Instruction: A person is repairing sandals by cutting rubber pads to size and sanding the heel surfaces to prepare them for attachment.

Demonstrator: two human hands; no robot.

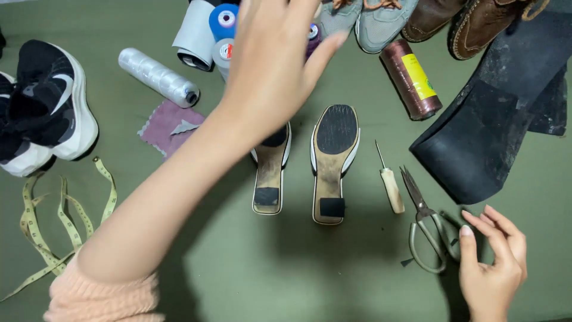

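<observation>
The pair of upturned heeled shoes (304, 167) lies sole-up at the centre of the green cloth (298, 280), the left one partly hidden under the person's forearm. The left hand (271, 65) hangs above them toward twelve o'clock, fingers spread and holding nothing, nearest the thread spools (223, 30) at the top edge. The right hand (491, 268) rests at about four o'clock, fingers loosely apart, fingertips just touching the loop handles of the scissors (426, 229) — no grip closed on them yet. Between scissors and shoes lies an awl (390, 182) with a pale wooden handle. At two o'clock sit a brown spool (411, 80) and a black rubber sheet (494, 119); at nine o'clock, a black sneaker (44, 107) and a tape measure (59, 220). It looks like a reaching stage — a clean pick-up of the scissors would call for fingers through the loops.
</observation>
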